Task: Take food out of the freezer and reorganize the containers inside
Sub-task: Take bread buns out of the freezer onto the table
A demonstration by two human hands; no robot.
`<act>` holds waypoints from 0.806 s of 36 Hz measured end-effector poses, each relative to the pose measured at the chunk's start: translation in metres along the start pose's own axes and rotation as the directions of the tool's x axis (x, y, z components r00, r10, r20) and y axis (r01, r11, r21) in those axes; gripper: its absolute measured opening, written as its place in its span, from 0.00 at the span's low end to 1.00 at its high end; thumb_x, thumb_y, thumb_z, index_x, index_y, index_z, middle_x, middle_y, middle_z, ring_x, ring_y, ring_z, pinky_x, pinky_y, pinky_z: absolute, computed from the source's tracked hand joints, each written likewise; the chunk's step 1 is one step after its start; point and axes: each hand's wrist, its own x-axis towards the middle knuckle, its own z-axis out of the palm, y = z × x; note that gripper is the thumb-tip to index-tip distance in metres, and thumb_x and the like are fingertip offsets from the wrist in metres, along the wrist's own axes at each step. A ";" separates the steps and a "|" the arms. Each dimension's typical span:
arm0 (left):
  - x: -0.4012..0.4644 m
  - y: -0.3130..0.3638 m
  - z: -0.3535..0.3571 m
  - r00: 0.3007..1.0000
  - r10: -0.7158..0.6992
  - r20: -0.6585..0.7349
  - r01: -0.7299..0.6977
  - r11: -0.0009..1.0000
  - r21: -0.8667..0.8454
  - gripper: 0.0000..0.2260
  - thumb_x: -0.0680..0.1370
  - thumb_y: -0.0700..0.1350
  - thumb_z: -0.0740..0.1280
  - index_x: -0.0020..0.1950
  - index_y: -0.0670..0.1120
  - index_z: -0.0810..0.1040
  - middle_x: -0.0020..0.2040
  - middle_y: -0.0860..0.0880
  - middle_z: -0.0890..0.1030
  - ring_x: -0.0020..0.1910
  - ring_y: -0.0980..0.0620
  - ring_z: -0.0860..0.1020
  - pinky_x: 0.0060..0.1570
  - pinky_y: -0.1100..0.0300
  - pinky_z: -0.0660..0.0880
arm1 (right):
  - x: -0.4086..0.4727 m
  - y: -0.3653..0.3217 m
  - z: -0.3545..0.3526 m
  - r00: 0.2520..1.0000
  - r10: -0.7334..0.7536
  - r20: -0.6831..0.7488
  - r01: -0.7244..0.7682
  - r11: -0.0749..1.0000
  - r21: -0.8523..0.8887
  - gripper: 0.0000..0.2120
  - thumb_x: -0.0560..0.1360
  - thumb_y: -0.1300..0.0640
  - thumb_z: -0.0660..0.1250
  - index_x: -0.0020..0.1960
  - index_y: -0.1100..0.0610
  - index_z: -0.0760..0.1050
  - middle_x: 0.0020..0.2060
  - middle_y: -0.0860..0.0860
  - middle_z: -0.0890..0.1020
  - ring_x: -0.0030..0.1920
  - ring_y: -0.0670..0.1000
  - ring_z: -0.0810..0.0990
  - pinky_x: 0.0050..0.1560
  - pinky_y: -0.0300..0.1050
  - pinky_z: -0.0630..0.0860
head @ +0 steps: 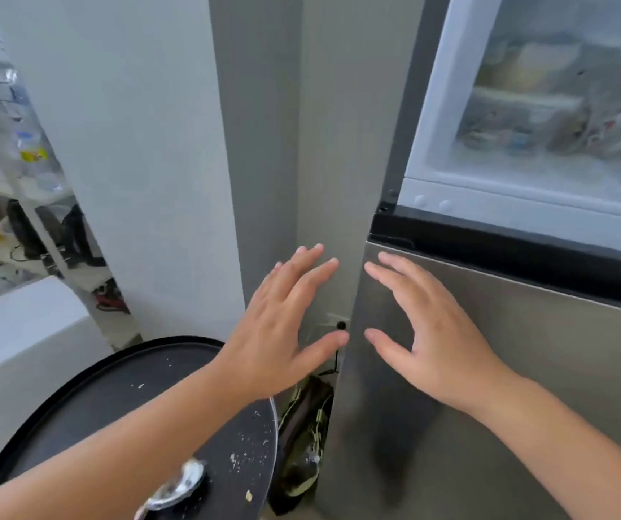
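Steel-grey fridge door [526, 369] fills the lower right; above it the freezer [537, 174] stands open, with frosted containers [518, 122] stacked inside, blurred, well above both hands; left hand [282, 332] and right hand [432, 339] hover side by side before the fridge's corner, each grip released, fingers spread and straight, holding nothing; a round black table [121, 399] sits lower left under the left forearm.
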 end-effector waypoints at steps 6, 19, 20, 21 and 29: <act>0.083 0.050 -0.005 0.972 0.234 -0.013 -0.233 0.971 0.047 0.30 0.75 0.59 0.63 0.74 0.50 0.59 0.76 0.51 0.57 0.76 0.53 0.52 0.74 0.50 0.51 | -0.003 0.030 -0.081 0.982 0.048 -0.183 -0.080 0.982 -0.173 0.31 0.72 0.47 0.67 0.72 0.46 0.60 0.73 0.45 0.61 0.72 0.44 0.59 0.69 0.37 0.53; 0.262 0.158 0.024 0.889 0.453 0.071 -0.457 0.886 0.081 0.32 0.73 0.62 0.61 0.74 0.54 0.57 0.75 0.52 0.57 0.74 0.52 0.56 0.73 0.54 0.53 | -0.009 0.146 -0.229 0.813 0.275 -0.514 -0.426 0.882 -0.201 0.31 0.73 0.52 0.69 0.73 0.52 0.61 0.71 0.50 0.62 0.72 0.49 0.59 0.70 0.41 0.56; 0.276 0.164 0.030 0.875 0.475 0.093 -0.483 0.869 0.110 0.32 0.73 0.61 0.62 0.74 0.53 0.57 0.75 0.51 0.57 0.75 0.51 0.55 0.73 0.54 0.51 | -0.008 0.156 -0.239 0.798 0.298 -0.524 -0.456 0.867 -0.202 0.32 0.72 0.52 0.69 0.72 0.53 0.61 0.70 0.51 0.63 0.72 0.50 0.60 0.70 0.42 0.57; 0.290 0.170 0.037 0.864 0.490 0.113 -0.502 0.855 0.133 0.32 0.74 0.61 0.62 0.74 0.53 0.57 0.76 0.51 0.57 0.75 0.51 0.54 0.73 0.54 0.50 | -0.006 0.165 -0.248 0.782 0.320 -0.534 -0.486 0.851 -0.201 0.32 0.72 0.53 0.69 0.72 0.54 0.62 0.70 0.52 0.64 0.71 0.52 0.62 0.70 0.44 0.59; 0.374 0.202 0.099 0.848 0.468 0.249 -0.511 0.846 0.150 0.30 0.75 0.56 0.65 0.73 0.49 0.60 0.73 0.48 0.62 0.71 0.48 0.61 0.71 0.54 0.55 | 0.007 0.223 -0.279 0.689 0.451 -0.568 -0.634 0.755 -0.168 0.33 0.70 0.52 0.70 0.72 0.54 0.61 0.69 0.54 0.64 0.69 0.56 0.64 0.69 0.50 0.62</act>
